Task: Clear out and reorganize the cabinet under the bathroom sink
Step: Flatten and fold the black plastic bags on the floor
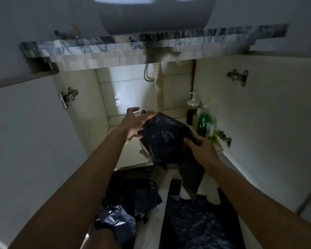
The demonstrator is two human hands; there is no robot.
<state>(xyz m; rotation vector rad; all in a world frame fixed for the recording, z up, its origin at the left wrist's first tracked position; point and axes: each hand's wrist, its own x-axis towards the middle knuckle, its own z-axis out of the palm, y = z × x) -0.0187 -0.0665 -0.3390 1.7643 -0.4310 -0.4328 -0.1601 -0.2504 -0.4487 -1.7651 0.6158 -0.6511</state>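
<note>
Bag (166, 139) between hands | right hand (202, 150) pinches its right edge | left hand (135, 124) spread beside it

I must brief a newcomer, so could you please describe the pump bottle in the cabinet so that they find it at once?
Look inside the open cabinet under the sink, along its right wall, where a few bottles stand together. The pump bottle is the rearmost, nearest the white drain pipe. It alone has a white pump head and dark contents; its neighbours are green.

R hand (200, 148) pinching dark plastic bag (167, 137), L hand (136, 123) spread beside it
</note>
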